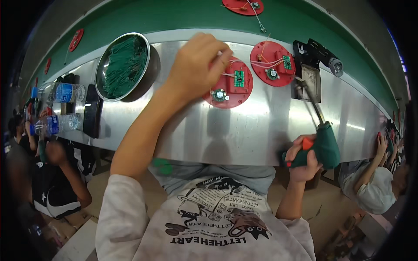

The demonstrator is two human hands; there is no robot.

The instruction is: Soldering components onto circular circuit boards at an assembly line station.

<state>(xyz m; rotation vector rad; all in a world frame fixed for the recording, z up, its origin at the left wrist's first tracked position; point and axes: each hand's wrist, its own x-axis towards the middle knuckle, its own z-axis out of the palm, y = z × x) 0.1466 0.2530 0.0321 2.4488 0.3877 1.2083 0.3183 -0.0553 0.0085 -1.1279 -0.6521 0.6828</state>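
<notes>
Our L hand (197, 63) overlaps far ctr red disc (238, 95), can't tell if pinching; R hand (305, 170) clasps green pwr driver (327, 150), near R.

We sit at a shiny metal bench (244, 141), with a pale ledge (174, 35) and a green strip (187, 17) beyond it. Bright glints (348, 127) streak the metal, and brown floor (320, 202) shows below us.

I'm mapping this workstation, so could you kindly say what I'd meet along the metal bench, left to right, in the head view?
Two clear bottles, metal bowl of green strands, red disc partly hidden by the left hand, second red disc, black cylindrical object.
</notes>
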